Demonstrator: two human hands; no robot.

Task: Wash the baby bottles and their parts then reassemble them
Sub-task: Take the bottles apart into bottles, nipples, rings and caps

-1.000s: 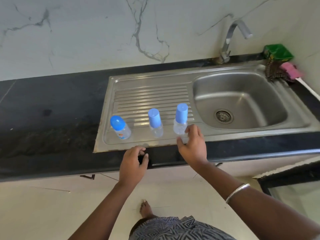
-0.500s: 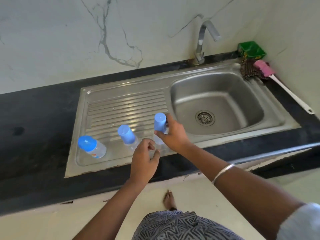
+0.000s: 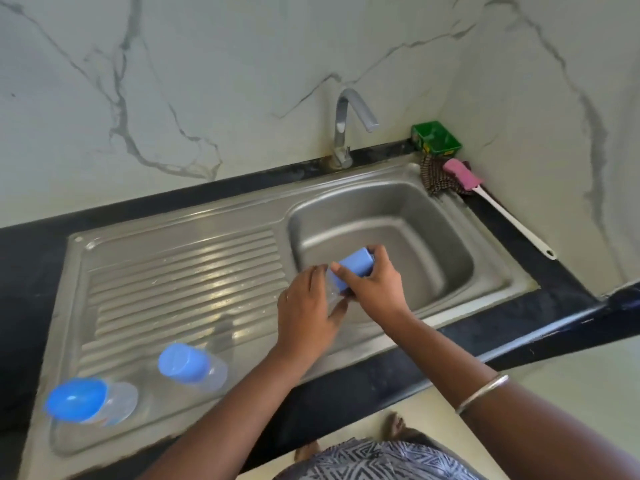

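A: Where is the baby bottle (image 3: 349, 271) you work on?

B: You hold it tilted over the left edge of the sink basin (image 3: 433, 237). Your right hand (image 3: 372, 289) curls its fingers around the blue cap. Your left hand (image 3: 306, 313) wraps around the clear body, thumb under it.

A: And the others?

B: Two more bottles stand on the ribbed drainboard (image 3: 180, 271) near its front: one with a tall cap (image 3: 190, 367), one with a round cap (image 3: 88, 401) at the left corner, well apart from your hands.
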